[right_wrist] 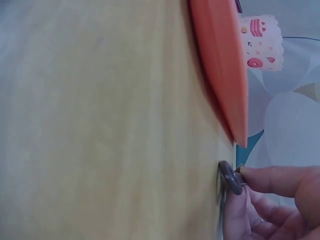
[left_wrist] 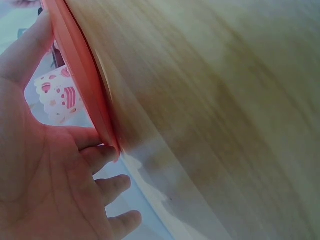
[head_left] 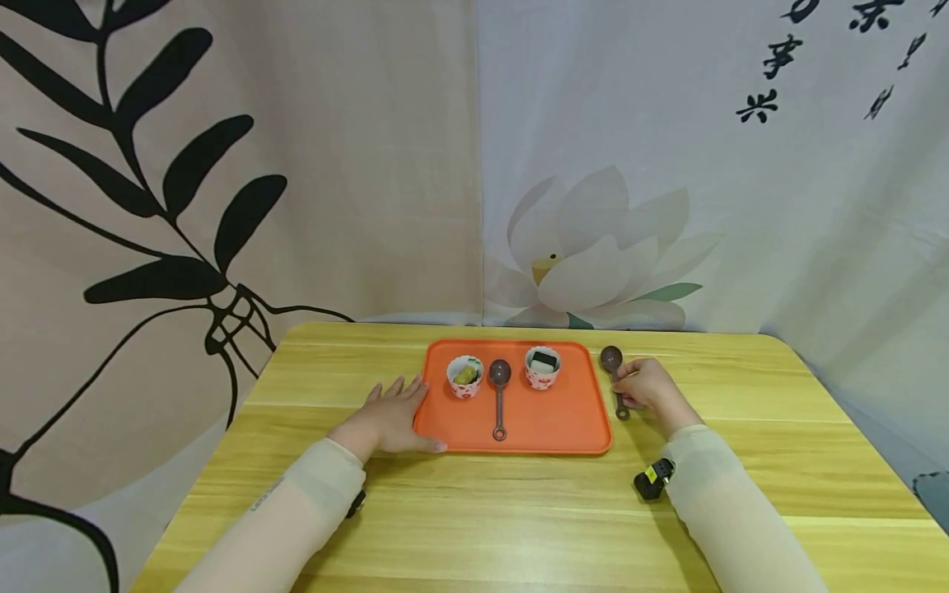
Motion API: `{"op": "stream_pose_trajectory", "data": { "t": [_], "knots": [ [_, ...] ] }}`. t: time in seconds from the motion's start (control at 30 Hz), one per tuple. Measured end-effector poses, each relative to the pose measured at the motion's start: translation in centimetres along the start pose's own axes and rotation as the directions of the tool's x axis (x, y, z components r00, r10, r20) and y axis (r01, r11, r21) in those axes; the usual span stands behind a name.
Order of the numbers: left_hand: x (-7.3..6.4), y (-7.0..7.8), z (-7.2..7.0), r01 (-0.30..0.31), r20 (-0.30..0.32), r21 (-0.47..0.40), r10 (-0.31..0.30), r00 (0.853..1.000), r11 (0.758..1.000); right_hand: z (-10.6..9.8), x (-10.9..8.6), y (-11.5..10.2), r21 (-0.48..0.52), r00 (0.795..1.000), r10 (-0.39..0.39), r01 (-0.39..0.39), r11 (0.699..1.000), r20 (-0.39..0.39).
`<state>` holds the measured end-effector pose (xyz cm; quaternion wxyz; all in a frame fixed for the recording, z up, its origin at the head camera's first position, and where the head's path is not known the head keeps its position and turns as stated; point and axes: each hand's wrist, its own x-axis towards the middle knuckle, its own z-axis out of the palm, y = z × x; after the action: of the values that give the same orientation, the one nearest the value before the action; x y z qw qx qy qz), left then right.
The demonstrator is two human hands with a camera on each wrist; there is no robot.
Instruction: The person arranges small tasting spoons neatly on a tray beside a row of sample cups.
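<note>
An orange tray lies on the table, with a brown spoon down its middle. Left of that spoon stands a patterned paper cup holding something yellow-green; on its right, another paper cup holds a white piece with a black band. My left hand rests at the tray's left edge, fingers spread and thumb along the near rim. Just off the tray's right side, my right hand pinches the handle of a second brown spoon. In the right wrist view its ringed handle end shows beside the thumb.
The wooden table has light yellow grain. Behind its far edge hangs a pale curtain with printed leaves, a lotus and black characters. A small black device sits at the right wrist.
</note>
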<state>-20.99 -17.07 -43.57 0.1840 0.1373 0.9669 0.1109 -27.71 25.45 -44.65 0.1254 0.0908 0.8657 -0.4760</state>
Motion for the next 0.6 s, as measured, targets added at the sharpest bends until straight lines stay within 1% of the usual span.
{"op": "stream_pose_trajectory", "data": {
  "t": [0.33, 0.6],
  "knots": [
    [-0.07, 0.06, -0.03, -0.001, 0.0, 0.013, 0.001, 1.0, 1.0, -0.01, -0.38, -0.01, 0.011, 1.0, -0.01, 0.01, 1.0, 0.008],
    [-0.11, 0.06, -0.04, -0.003, -0.004, 0.015, 0.003, 1.0, 1.0, 0.1, -0.68, -0.01, 0.019, 1.0, 0.01, -0.011, 1.0, 0.017]
  ]
}}
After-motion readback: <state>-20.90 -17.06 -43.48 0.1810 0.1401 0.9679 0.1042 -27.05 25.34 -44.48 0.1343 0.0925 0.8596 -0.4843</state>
